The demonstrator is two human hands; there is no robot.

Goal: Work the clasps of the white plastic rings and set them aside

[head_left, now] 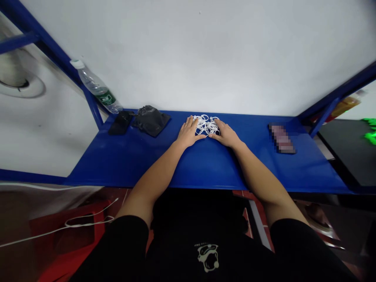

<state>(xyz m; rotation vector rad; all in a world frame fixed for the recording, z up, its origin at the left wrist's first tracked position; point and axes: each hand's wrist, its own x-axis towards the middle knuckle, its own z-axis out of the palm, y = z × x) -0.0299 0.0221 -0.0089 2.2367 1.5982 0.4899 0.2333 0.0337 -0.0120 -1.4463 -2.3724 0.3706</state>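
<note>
A loose heap of thin white rings [206, 126] lies on the blue tabletop [205, 168], close to the wall. My left hand [188, 132] rests along the heap's left side, fingers stretched forward and thumb pointing inward. On the right side my right hand [226, 134] mirrors it, with its thumb reaching toward the other one. Both hands touch the edges of the heap, and the two thumbs nearly meet in front of it. Neither hand is closed around a ring. Some rings are partly hidden under the fingers.
Left of the heap lie a black drawstring pouch [151, 120] and a flat black object [121, 122]. A clear plastic bottle [96, 87] stands at the back left corner. A phone with a blurred screen [282, 138] lies at the right. Blue frame bars [324, 116] flank the table.
</note>
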